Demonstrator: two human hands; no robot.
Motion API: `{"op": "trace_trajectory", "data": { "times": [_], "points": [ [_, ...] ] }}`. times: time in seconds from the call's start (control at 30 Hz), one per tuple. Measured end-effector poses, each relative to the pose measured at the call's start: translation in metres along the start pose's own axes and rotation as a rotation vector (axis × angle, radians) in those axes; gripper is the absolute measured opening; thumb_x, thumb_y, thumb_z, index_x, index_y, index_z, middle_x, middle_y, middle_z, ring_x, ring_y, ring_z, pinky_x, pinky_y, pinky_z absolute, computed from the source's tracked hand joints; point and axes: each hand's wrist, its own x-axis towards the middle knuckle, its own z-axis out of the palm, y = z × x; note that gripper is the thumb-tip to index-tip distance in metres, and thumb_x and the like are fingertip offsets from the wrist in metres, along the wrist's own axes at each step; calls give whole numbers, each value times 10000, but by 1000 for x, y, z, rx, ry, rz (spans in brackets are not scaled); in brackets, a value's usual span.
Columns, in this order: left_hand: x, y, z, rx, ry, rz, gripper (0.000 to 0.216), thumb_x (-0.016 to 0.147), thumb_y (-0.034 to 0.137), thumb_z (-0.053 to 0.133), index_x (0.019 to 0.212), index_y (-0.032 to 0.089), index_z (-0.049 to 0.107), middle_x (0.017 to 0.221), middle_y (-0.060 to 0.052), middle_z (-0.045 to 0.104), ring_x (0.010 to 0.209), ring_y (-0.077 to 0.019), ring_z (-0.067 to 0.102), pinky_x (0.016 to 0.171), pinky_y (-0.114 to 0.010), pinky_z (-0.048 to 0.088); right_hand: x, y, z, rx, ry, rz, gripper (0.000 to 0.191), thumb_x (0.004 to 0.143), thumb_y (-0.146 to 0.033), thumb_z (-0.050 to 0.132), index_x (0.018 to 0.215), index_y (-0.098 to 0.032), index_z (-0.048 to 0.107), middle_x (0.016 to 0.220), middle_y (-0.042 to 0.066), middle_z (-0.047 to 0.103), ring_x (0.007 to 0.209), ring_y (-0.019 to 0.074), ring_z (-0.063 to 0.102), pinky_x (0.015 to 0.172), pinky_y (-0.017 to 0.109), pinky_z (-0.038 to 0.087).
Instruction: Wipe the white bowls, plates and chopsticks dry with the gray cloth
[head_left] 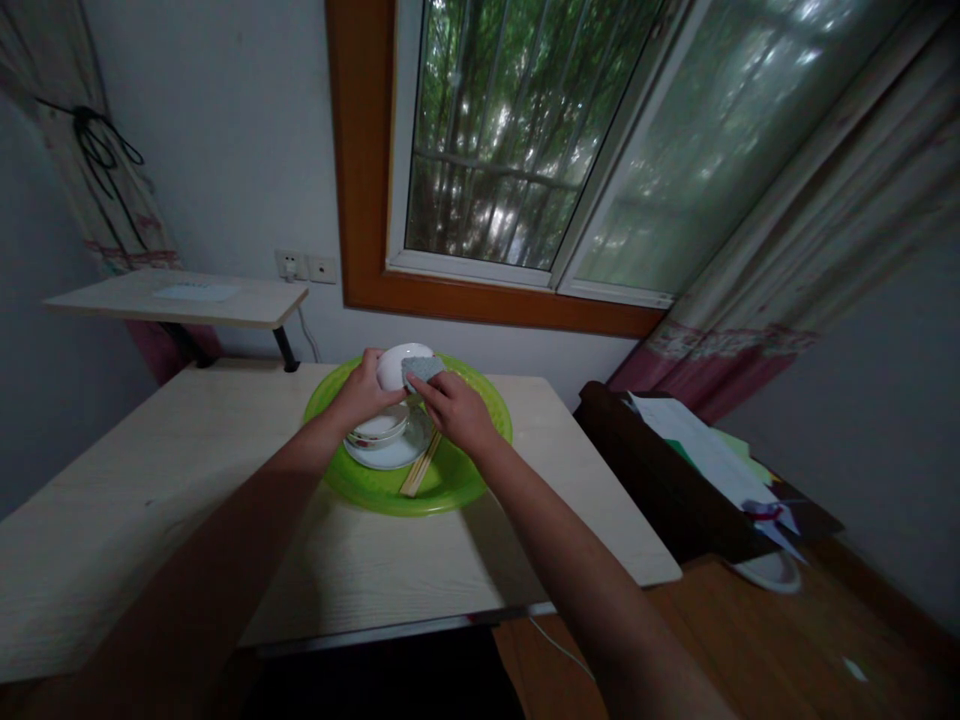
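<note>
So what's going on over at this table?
A person is holding a white bowl tilted in the left hand, with a grey sponge in the right hand up against it. Both hands are over a green basin on the table. In the basin, a small stack of bowls sits on a white plate, and some chopsticks lie to the right of the stack.

below bowl (391, 372) and sponge (424, 367), the basin (459, 482) holds chopsticks (421, 466) right of stacked dishes (379, 438).
</note>
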Motion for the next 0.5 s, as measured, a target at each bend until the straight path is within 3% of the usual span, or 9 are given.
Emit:
{"op": "trace_trajectory", "data": {
  "times": [0.3,0.5],
  "points": [
    [1,0,-1,28,54,-71,689,655,551,760,1140,216,405,1079,-100,621,983,-287,638,789,-375,497,-2,9,5,-17,107,120,478,983,-240,440,1455,-289,493,988,90,595,896,227,501,784,335,456],
    [1,-3,-1,12,40,-18,648,680,505,748,1139,226,385,1122,-99,607,1034,-273,625,834,-365,492,-1,8,6,5,62,47,479,988,-252,441,1464,-280,483,1016,93,601,907,227,512,781,331,457]
  ]
}}
